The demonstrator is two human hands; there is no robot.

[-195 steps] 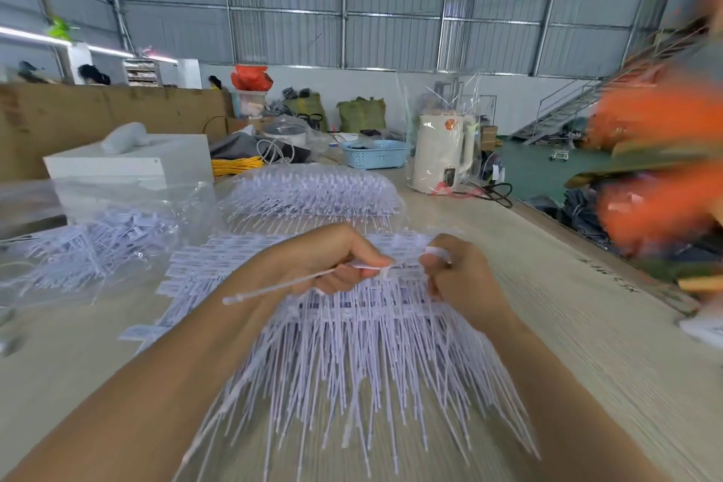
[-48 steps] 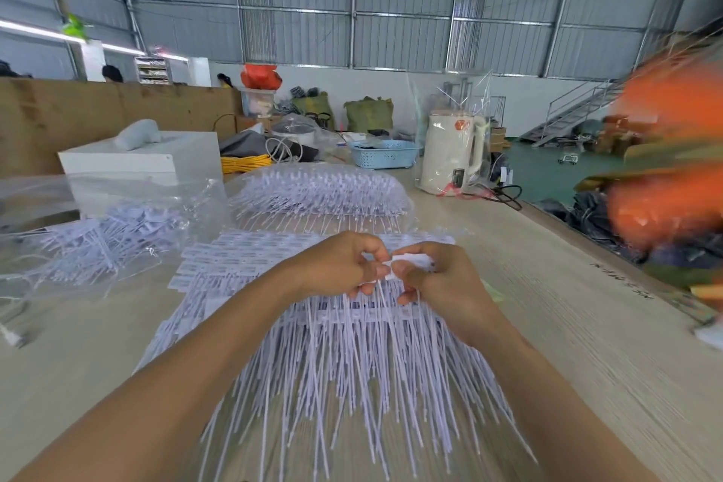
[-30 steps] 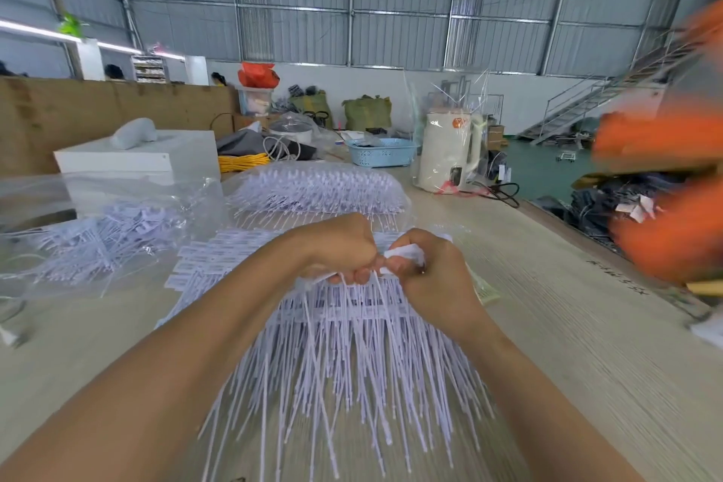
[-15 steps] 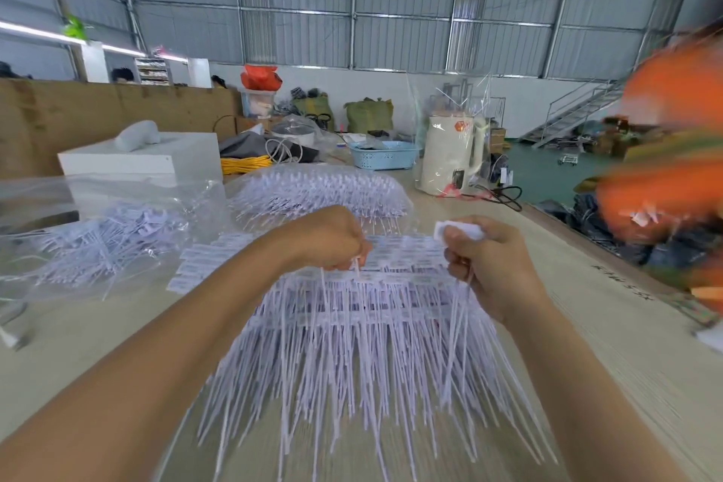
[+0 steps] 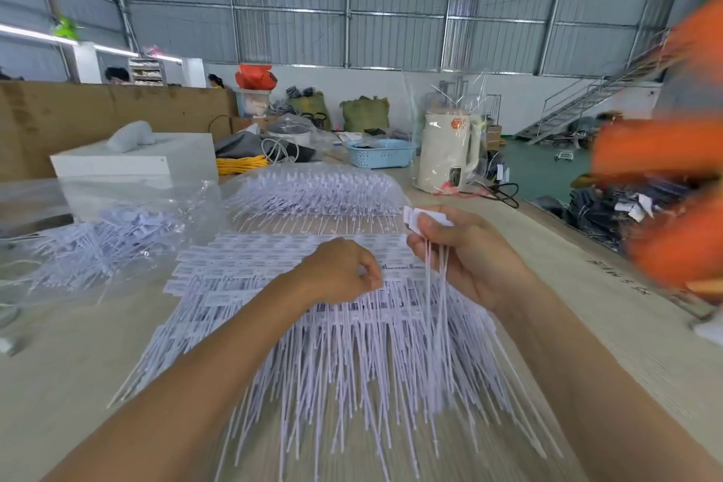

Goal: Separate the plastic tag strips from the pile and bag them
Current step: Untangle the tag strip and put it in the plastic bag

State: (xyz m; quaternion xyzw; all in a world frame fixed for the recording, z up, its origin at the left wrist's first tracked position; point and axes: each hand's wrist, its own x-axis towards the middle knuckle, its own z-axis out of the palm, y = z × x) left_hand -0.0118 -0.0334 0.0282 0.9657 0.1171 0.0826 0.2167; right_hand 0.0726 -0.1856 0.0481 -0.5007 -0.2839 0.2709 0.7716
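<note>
Right hand raised above the pile, fingers curled round a small bunch of tag strips; white tag heads stuck out above the thumb, thin tails hung down onto the pile. Left hand lay low on the pile of tag strips, fingers curled, tips pinched together at a strip head, though the exact strip could not be made out. Pile fanned across the middle of the surface, tails toward the near edge. Clear bag with loose strips lay toward the left edge. A second heap of strips sat farther back, wrapped in clear plastic. Beyond it, toward the far edge: blue basket, cream kettle, white box
</note>
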